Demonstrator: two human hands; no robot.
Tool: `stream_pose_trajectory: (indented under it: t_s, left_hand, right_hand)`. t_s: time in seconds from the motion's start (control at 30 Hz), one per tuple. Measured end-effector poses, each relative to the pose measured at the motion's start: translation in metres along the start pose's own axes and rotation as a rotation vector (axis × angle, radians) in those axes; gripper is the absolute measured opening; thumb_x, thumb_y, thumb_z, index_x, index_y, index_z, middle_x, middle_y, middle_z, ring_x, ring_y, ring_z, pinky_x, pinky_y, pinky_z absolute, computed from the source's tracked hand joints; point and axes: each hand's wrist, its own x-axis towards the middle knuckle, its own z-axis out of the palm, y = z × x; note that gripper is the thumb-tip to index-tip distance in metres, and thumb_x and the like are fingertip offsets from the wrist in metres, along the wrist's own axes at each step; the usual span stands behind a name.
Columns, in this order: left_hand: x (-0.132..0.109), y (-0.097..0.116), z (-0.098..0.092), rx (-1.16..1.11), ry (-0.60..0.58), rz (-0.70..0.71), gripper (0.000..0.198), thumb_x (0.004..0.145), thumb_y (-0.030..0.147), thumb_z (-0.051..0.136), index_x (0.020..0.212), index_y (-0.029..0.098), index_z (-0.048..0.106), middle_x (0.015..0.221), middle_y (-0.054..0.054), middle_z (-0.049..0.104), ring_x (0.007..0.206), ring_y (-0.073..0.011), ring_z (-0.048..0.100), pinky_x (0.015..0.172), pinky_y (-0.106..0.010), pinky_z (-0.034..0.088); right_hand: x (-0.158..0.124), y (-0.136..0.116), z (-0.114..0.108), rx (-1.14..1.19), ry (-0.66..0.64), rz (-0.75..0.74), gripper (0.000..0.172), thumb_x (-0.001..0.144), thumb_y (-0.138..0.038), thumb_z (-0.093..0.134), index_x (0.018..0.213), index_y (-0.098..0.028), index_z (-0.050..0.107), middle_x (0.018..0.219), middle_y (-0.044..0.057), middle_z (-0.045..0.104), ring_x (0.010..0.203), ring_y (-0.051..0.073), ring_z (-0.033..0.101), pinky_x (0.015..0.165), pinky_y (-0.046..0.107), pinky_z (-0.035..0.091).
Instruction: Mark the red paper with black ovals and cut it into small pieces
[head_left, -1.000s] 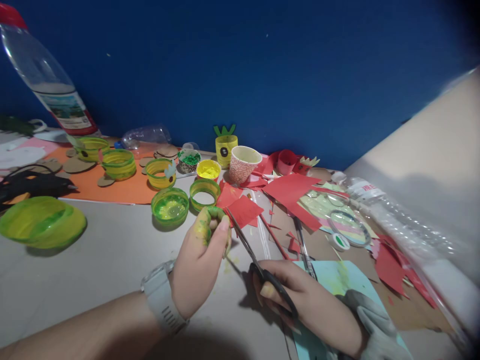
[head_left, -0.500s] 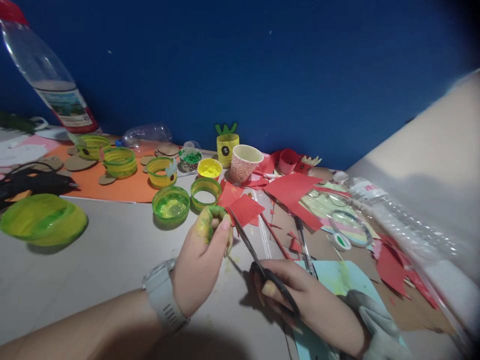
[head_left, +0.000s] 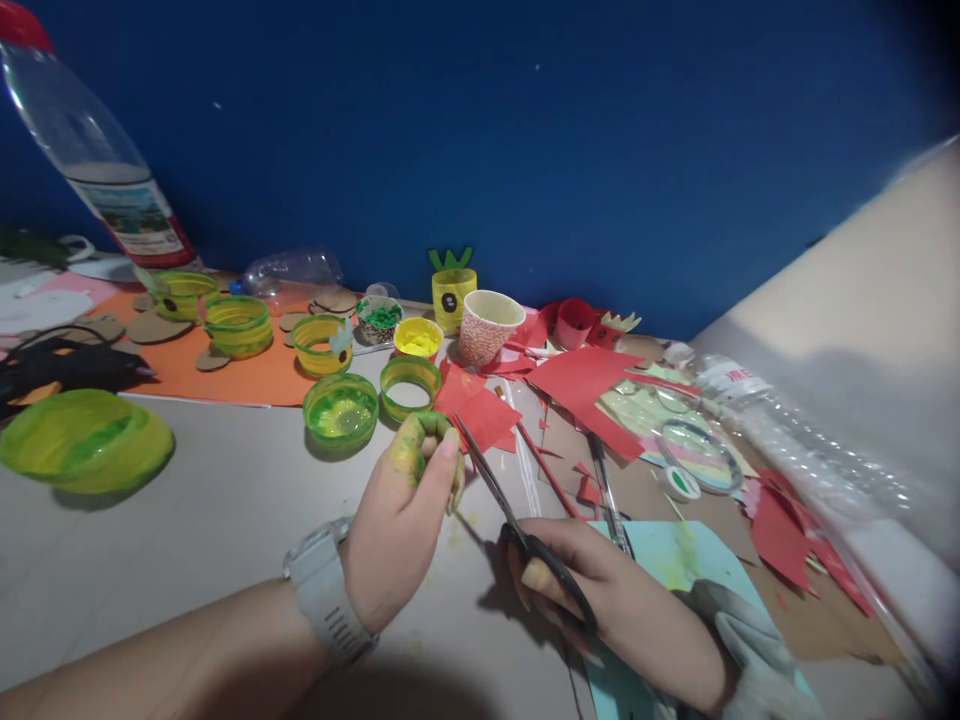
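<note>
My left hand [head_left: 401, 510], smeared with yellow-green paint and with a white watch at the wrist, is closed in a pinch on a piece of red paper [head_left: 484, 418]. My right hand [head_left: 592, 595] grips black-handled scissors [head_left: 517, 520]. The blades point up and left, with their tips at the edge of the red paper just beside my left thumb. Both hands hover over the grey table [head_left: 202, 520].
Green-yellow painted plastic rings and cups [head_left: 341, 410] stand on the table and on an orange sheet [head_left: 255, 375]. A paper cup [head_left: 486, 325], red paper scraps [head_left: 581, 385], a clear plastic bottle [head_left: 795, 440], a tape roll [head_left: 681, 483] and light blue paper [head_left: 675, 555] lie to the right.
Almost nothing has moved. The camera shifted slightly and the red paper at the scissor tips looks a little shorter.
</note>
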Motion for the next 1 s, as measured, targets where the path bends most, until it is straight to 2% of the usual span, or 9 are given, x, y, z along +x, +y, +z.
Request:
stream_pose_trajectory:
  t_s: [0.3, 0.6, 0.77, 1.0]
  left_hand:
    - [0.0003, -0.0005, -0.0008, 0.046, 0.009, 0.026, 0.022, 0.101, 0.03, 0.041, 0.085, 0.016, 0.046, 0.076, 0.001, 0.048, 0.06, -0.0073, 0.043, 0.048, -0.015, 0.037]
    - [0.0029, 0.0032, -0.0008, 0.052, -0.018, 0.076, 0.022, 0.101, 0.021, 0.04, 0.081, 0.016, 0.044, 0.066, 0.005, 0.044, 0.055, -0.0049, 0.041, 0.049, -0.01, 0.038]
    - [0.0036, 0.0033, -0.0014, 0.073, -0.009, 0.113, 0.02, 0.102, 0.018, 0.04, 0.083, 0.015, 0.045, 0.07, 0.005, 0.048, 0.059, -0.0031, 0.047, 0.054, -0.007, 0.042]
    - [0.0028, 0.0006, -0.0022, 0.047, 0.008, 0.121, 0.02, 0.103, 0.02, 0.04, 0.084, 0.016, 0.045, 0.07, 0.005, 0.047, 0.06, -0.0022, 0.048, 0.056, -0.005, 0.043]
  right_hand:
    - [0.0, 0.0006, 0.0012, -0.009, 0.022, -0.021, 0.06, 0.073, -0.073, 0.06, 0.063, -0.016, 0.045, 0.052, -0.008, 0.038, 0.041, 0.004, 0.031, 0.038, 0.016, 0.025]
    - [0.001, 0.0024, -0.0001, 0.008, 0.014, -0.018, 0.055, 0.075, -0.069, 0.061, 0.065, -0.017, 0.046, 0.052, -0.008, 0.039, 0.04, 0.005, 0.032, 0.036, 0.016, 0.024]
    - [0.0007, 0.0007, 0.001, -0.076, 0.06, -0.033, 0.05, 0.08, -0.06, 0.063, 0.063, -0.017, 0.045, 0.053, -0.007, 0.041, 0.045, 0.006, 0.034, 0.04, 0.017, 0.028]
    - [0.0017, 0.0013, 0.0004, -0.088, 0.066, -0.034, 0.048, 0.082, -0.059, 0.061, 0.064, -0.018, 0.044, 0.053, -0.007, 0.04, 0.045, 0.007, 0.034, 0.039, 0.017, 0.027]
